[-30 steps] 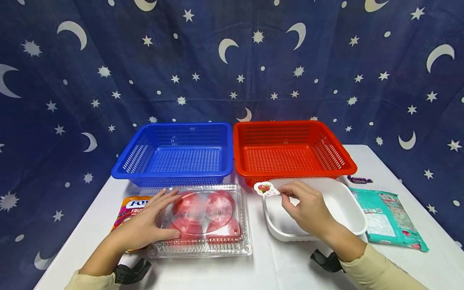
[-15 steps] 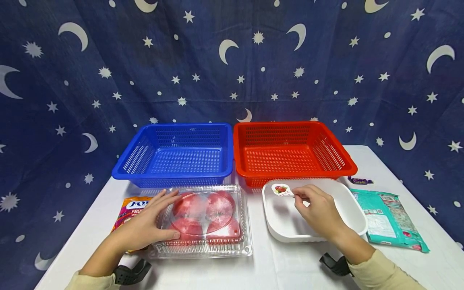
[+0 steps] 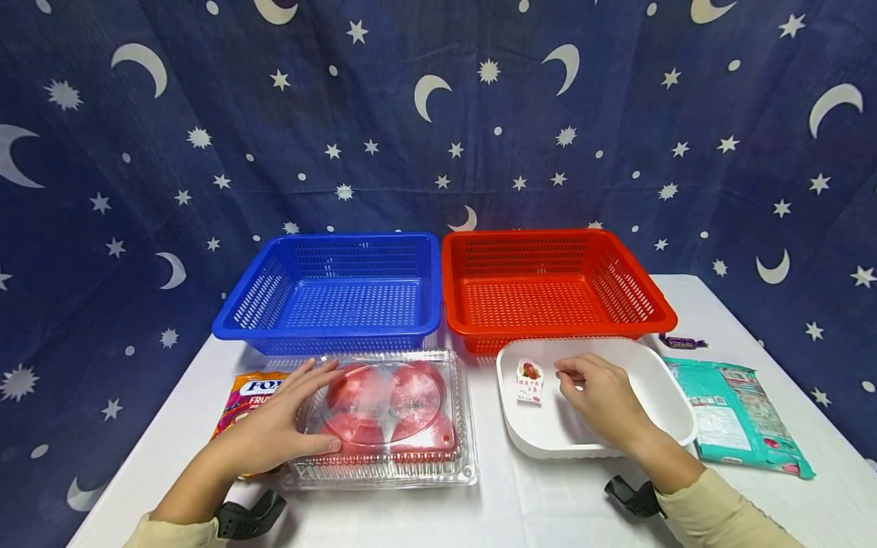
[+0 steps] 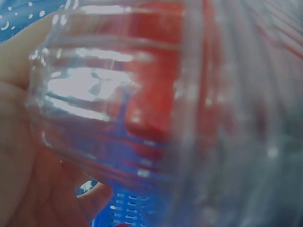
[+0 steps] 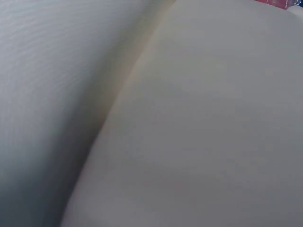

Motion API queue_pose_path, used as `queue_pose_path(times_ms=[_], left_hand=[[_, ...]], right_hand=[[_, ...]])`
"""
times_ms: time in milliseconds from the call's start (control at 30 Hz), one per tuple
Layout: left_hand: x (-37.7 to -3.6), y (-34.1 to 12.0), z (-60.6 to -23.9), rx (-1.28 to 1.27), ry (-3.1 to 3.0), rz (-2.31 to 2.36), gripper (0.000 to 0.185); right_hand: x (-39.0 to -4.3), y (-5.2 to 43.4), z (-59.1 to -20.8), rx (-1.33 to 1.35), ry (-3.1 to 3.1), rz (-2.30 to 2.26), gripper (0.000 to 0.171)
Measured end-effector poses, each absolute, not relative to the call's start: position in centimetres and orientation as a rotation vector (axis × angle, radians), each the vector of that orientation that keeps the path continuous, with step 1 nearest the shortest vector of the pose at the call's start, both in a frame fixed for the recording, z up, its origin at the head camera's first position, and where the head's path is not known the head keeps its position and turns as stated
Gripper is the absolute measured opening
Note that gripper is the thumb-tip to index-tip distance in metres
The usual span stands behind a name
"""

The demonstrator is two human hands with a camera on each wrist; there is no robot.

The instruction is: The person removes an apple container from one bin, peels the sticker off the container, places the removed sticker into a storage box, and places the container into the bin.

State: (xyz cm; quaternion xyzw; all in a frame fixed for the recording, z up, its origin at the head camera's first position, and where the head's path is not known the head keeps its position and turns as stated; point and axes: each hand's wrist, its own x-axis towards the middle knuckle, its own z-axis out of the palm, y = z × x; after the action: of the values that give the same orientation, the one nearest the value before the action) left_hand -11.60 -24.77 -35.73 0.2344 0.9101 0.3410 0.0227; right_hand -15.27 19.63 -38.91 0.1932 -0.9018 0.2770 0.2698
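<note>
While a dark blue cloth with white moons and stars (image 3: 438,114) hangs as a backdrop, a white table (image 3: 534,502) spreads below it and carries everything else. At its far edge a blue perforated plastic basket (image 3: 260,293) and a red perforated plastic basket (image 3: 651,293) stand side by side, their rims touching or nearly so.

Nearer the person, a clear plastic clamshell box with round red fruit inside (image 3: 397,411) sits in front of the blue basket. The left hand (image 3: 274,430) lies flat over the box's left part, fingers (image 3: 318,373) straight on the lid and the thumb along its near left side; the left wrist view shows only blurred clear ridges and red against the palm.

A white rectangular foam tray (image 3: 658,388) sits in front of the red basket. The right hand (image 3: 603,399) rests inside it, fingers loosely curled and holding nothing that I can see. A small white sticker with a red fruit picture (image 3: 530,380) lies in the tray's left part, just beside that hand's fingertips and apart from them.

A teal snack packet (image 3: 740,415) lies right of the tray, an orange sweets bag (image 3: 250,388) peeks from under the left hand, and a small purple wrapped sweet (image 3: 681,342) lies beside the red basket.
</note>
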Motion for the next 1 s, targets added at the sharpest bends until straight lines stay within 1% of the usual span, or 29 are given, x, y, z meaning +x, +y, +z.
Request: queue_pose_path(times_ms=[333, 600, 1000], left_hand=[[-11.59, -24.80, -35.77, 0.711, 2.828, 1.038, 0.084], [-11.56, -24.78, -35.89, 0.704, 2.823, 1.054, 0.084], [-11.75, -24.89, -35.83, 0.750, 2.839, 1.048, 0.085]], right_hand=[[-15.37, 19.74, -39.31, 0.505, -2.458, 0.773, 0.018], [-15.44, 19.74, -39.42, 0.601, -2.399, 0.852, 0.026], [-15.03, 19.03, -38.78, 0.662, -2.432, 0.883, 0.034]])
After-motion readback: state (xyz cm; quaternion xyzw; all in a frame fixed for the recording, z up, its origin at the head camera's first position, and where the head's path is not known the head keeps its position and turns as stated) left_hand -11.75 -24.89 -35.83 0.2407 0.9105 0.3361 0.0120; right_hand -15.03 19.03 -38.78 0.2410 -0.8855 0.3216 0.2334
